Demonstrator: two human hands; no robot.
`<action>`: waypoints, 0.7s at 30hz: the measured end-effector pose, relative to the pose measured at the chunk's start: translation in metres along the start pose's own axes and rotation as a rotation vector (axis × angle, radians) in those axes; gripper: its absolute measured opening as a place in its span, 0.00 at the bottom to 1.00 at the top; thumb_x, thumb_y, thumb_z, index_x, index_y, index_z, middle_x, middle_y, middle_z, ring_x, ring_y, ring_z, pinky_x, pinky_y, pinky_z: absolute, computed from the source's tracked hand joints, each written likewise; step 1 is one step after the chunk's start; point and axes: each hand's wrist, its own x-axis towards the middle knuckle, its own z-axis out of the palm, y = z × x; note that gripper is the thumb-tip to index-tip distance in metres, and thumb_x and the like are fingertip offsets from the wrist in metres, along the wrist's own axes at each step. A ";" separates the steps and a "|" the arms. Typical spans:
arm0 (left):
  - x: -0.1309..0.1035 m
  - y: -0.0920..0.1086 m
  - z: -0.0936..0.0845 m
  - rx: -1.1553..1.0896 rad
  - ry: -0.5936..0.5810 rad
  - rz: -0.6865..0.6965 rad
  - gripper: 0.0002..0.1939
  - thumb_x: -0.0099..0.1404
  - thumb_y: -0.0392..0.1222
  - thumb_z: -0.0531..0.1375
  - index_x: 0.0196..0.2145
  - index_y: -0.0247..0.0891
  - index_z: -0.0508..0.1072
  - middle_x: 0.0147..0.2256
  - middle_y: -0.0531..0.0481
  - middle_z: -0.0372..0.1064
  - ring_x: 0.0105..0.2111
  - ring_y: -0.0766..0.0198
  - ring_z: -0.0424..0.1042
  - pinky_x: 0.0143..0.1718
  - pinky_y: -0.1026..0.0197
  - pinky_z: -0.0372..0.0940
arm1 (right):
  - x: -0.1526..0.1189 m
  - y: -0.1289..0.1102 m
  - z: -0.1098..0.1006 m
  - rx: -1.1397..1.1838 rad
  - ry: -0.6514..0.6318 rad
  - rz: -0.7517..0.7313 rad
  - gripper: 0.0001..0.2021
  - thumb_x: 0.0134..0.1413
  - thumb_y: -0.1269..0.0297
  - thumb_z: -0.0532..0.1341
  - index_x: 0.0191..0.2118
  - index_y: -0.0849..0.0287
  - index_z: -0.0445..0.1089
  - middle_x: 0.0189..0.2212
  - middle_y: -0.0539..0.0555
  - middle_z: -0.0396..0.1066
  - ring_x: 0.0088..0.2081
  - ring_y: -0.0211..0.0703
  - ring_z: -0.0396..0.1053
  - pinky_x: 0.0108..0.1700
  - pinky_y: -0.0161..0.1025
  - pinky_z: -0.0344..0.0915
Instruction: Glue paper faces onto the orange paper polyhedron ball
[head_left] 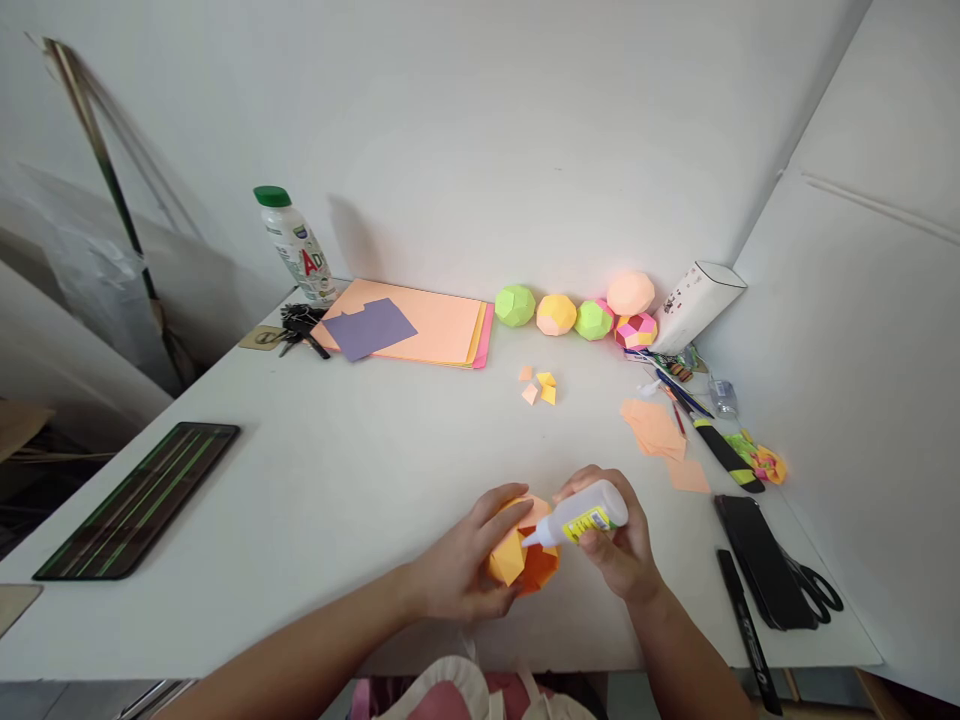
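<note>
My left hand (480, 550) is wrapped round the left side of a hollow ball of folded orange and yellow paper (510, 560), open on its right side. In my right hand (619, 545) lies a white glue bottle (589, 512) with a yellow label, tilted so that its nozzle meets the rim of the opening. Whether glue is coming out is too small to tell. Farther back on the table are several small folded paper pieces (546, 384), yellow and peach.
Finished paper balls (556, 313) line the wall beside a white carton (697, 305). Coloured sheets (427, 320), keys (301, 325) and a green-capped bottle (300, 245) stand back left; a tablet (142, 500) lies left. Rightward are peach paper cutouts (652, 428), a cutter (727, 455), a black phone (761, 560), scissors (817, 590) and a marker (746, 625).
</note>
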 end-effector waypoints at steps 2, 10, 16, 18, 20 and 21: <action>0.000 0.000 0.000 0.005 0.010 0.006 0.43 0.56 0.35 0.60 0.64 0.43 0.42 0.60 0.35 0.44 0.60 0.44 0.50 0.55 0.41 0.58 | -0.001 0.000 -0.001 -0.001 -0.005 0.012 0.12 0.53 0.52 0.61 0.39 0.53 0.65 0.31 0.53 0.66 0.32 0.43 0.63 0.31 0.39 0.62; 0.001 0.000 -0.001 0.002 -0.019 -0.018 0.43 0.55 0.36 0.60 0.64 0.43 0.43 0.60 0.35 0.44 0.60 0.43 0.51 0.55 0.42 0.59 | 0.000 0.003 0.000 -0.005 0.016 0.017 0.12 0.53 0.53 0.62 0.40 0.52 0.65 0.33 0.53 0.66 0.33 0.43 0.64 0.32 0.40 0.64; 0.001 0.000 0.000 -0.002 0.019 0.029 0.43 0.56 0.37 0.60 0.63 0.45 0.42 0.59 0.34 0.45 0.59 0.44 0.53 0.54 0.42 0.60 | -0.003 0.003 -0.002 0.020 -0.003 0.046 0.14 0.52 0.50 0.62 0.39 0.53 0.65 0.31 0.53 0.65 0.32 0.44 0.63 0.30 0.39 0.61; 0.001 -0.001 0.000 -0.004 0.017 0.033 0.43 0.56 0.38 0.60 0.63 0.46 0.42 0.59 0.35 0.45 0.59 0.43 0.53 0.53 0.42 0.60 | -0.003 0.003 -0.001 0.027 0.012 0.039 0.13 0.52 0.51 0.62 0.39 0.52 0.64 0.32 0.53 0.65 0.32 0.43 0.63 0.30 0.39 0.62; 0.001 -0.001 0.000 -0.002 0.008 0.034 0.43 0.55 0.38 0.60 0.63 0.45 0.42 0.60 0.35 0.45 0.59 0.43 0.52 0.54 0.42 0.59 | -0.002 0.003 -0.001 0.030 0.019 0.035 0.12 0.53 0.52 0.62 0.40 0.51 0.64 0.33 0.52 0.65 0.32 0.42 0.63 0.31 0.40 0.63; 0.001 -0.001 0.000 -0.002 0.006 0.034 0.43 0.55 0.38 0.60 0.63 0.45 0.42 0.59 0.35 0.45 0.59 0.43 0.52 0.54 0.42 0.59 | -0.002 0.003 -0.001 0.032 0.015 0.039 0.12 0.53 0.53 0.62 0.40 0.52 0.64 0.33 0.52 0.65 0.32 0.42 0.63 0.31 0.40 0.63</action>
